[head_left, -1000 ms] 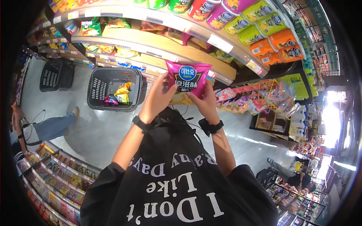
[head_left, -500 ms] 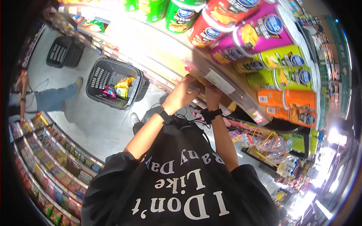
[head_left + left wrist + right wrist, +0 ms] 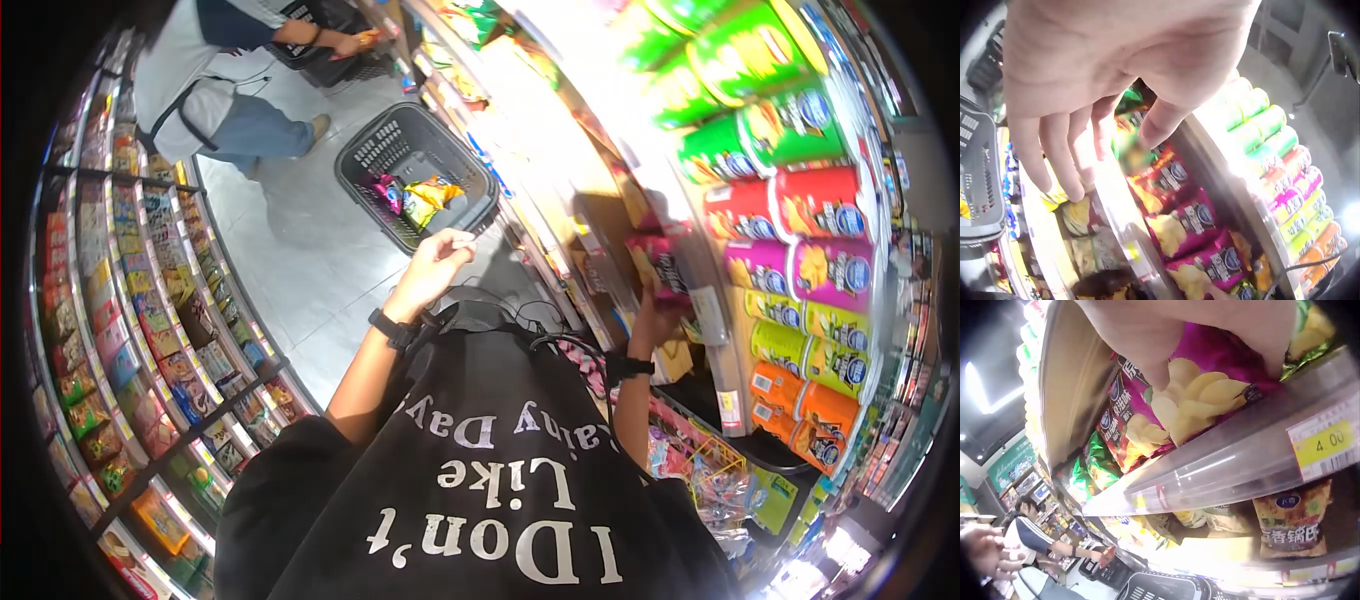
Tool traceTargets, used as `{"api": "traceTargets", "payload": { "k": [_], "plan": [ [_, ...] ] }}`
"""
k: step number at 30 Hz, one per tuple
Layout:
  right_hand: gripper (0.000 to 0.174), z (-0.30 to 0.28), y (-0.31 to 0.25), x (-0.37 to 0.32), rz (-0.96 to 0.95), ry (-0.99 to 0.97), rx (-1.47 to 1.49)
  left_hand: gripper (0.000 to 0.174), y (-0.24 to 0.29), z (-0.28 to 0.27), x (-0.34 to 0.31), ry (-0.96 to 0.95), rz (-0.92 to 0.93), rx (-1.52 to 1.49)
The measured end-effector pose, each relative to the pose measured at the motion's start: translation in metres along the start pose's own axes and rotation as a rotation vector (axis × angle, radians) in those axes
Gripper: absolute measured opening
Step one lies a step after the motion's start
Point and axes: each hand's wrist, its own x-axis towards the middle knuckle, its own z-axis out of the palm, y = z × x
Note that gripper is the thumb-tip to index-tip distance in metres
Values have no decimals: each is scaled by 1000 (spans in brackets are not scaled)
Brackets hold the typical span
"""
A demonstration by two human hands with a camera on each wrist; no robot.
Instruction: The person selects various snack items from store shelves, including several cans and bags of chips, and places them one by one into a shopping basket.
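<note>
On the shelf, my right hand [image 3: 655, 318] grips a magenta chip bag [image 3: 660, 262]. The right wrist view shows this hand [image 3: 1204, 325] over the bag [image 3: 1200, 403], thumb on one side and fingers on the other, with the bag standing behind the clear shelf edge. My left hand [image 3: 435, 270] hangs in the air near the black basket [image 3: 365, 200], holding nothing. Its fingers are loosely bent in the left wrist view, where the hand [image 3: 1125, 69] appears in front of the shelves. Magenta and yellow packets [image 3: 432, 195] lie in the basket.
Stacked chip cans [image 3: 820, 205] stand above the bags at the right. Lower shelves hold more packets [image 3: 1291, 519]. Another person [image 3: 205, 85] reaches toward the shelving beyond the basket. Shelves of small packs [image 3: 140, 330] line the left side of the aisle.
Both hands held the magenta bag a second ago, then reached to the shelf. Now my left hand is away from it, while my right stays there with the bag. The head view has turned.
</note>
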Motion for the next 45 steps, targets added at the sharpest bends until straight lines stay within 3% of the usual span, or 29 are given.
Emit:
{"api": "traceTargets", "payload": {
  "k": [1,4,7,9,12,15,17,19,20,22,26,29,31,32,34,35,37,39,42,43,44,45],
  "plan": [
    [66,4,35,3,-110,74,255,24,1,-22,-7,38,-3,-35],
    [67,-7,40,-17,-91,45,200,23,11,-77,-24,168,-105,-51],
    [64,4,32,-70,-13,293,-95,23,7,-124,-30,207,-167,-121],
    [64,8,24,-102,23,165,-14,24,9,-147,-29,213,-215,-111],
    [60,25,42,-130,88,181,50,25,0,-178,-18,168,-271,-126],
    [55,50,6,-155,173,95,32,26,5,-197,5,167,-342,-165],
    [50,61,31,-148,216,45,-1,27,10,-205,26,207,-408,-228],
    [41,83,19,-142,187,-115,-124,28,4,-213,53,239,-404,-293],
    [31,92,31,-136,296,-162,-82,28,8,-216,65,260,-402,-337],
    [26,114,32,-129,340,-278,-144,28,20,-219,92,293,-404,-364],
    [17,152,27,-120,365,-501,-169,26,-8,-241,158,343,-381,-393],
    [13,157,13,-113,374,-643,-341,35,-56,-261,207,500,-509,-434],
    [11,162,-10,-119,379,-690,-481,40,-131,-282,240,572,-609,-459],
    [11,137,11,-122,181,-796,-575,42,-163,-290,255,581,-674,-404],
    [13,112,23,-134,193,-793,-570,48,-231,-312,291,593,-805,-350],
    [15,117,4,-149,404,-678,-481,52,-267,-323,307,602,-877,-353],
    [15,119,-17,-166,560,-701,-855,61,-333,-345,333,606,-977,-349],
    [15,82,6,-196,508,-751,-848,71,-394,-365,356,585,-1027,-331],
    [27,41,9,-229,924,-528,-943,88,-477,-388,392,587,-1188,-458],
    [29,7,10,-233,792,-826,-928,92,-492,-389,400,611,-1209,-504],
    [29,8,4,-242,867,-768,-952,95,-486,-389,411,675,-1182,-560],
    [28,12,-1,-251,936,-714,-981,75,-545,-391,421,784,-1177,-551]
  ]
}}
